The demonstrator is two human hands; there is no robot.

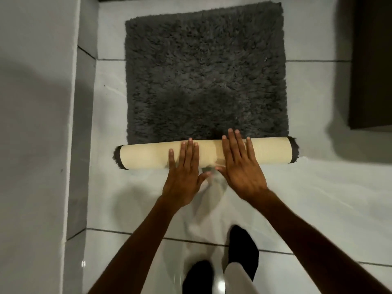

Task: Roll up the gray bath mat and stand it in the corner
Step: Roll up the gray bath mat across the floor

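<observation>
**Both palms flat on a half-rolled mat**

The gray bath mat (205,77) lies on the pale tiled floor (307,198), its near end wound into a roll (146,154) with the cream backing outward (dark pile shows at both ends). The left hand (184,177) and right hand (241,168) rest side by side on the roll's middle, fingers straight and slightly spread, gripping nothing. Beyond the fingertips the shaggy unrolled part stretches away. Left of the left hand's little finger runs a gray wall (36,124).
</observation>
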